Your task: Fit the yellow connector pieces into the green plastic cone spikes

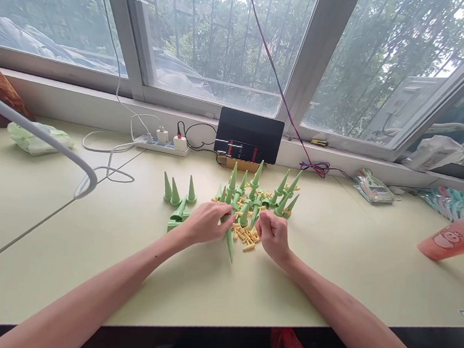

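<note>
My left hand [208,223] is closed around a green plastic spike [229,245], whose point slants down toward the front of the table. My right hand [276,236] makes a fist just to the right; its fingers hide whatever is in it. Between and behind both hands stand several green cone spikes [258,173], some with small yellow pieces at their bases. A loose pile of small yellow plastic pegs [246,236] lies between my hands. Left of my left hand are more green spikes [175,193] and green ribbed pieces [174,224].
Behind the pile a dark tablet [249,132] leans by the window sill, with a phone [242,151] before it. A power strip [162,145] with cables lies left of it. A pink cup [454,237] stands at the right. A pale cable [56,142] crosses the left foreground.
</note>
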`<action>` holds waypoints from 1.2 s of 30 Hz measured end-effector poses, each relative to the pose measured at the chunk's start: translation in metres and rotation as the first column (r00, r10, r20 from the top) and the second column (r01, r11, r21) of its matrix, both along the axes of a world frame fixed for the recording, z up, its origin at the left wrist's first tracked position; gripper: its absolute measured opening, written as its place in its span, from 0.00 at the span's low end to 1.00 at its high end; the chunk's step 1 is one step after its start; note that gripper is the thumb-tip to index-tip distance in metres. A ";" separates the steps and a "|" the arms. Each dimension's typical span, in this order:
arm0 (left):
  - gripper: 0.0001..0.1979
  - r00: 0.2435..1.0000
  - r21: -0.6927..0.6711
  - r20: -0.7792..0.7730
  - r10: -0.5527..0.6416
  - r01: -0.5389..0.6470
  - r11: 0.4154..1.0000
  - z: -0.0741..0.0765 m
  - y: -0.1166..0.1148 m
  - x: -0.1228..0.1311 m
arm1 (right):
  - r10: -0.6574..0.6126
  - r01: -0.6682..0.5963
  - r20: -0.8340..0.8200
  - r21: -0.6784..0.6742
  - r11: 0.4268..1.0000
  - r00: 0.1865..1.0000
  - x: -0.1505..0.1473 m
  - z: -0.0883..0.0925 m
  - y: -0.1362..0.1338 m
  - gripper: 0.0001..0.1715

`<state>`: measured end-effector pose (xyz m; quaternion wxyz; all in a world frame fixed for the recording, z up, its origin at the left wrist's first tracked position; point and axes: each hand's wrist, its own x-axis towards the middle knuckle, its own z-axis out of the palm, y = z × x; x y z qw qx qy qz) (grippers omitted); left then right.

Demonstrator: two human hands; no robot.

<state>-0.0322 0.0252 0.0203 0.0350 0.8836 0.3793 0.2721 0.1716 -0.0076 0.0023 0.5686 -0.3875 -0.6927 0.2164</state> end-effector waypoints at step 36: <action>0.14 0.979 0.016 0.116 0.167 -0.170 0.985 0.005 0.004 -0.004 | 0.032 -0.032 0.000 -0.095 0.995 0.999 0.005 -0.001 0.005 0.24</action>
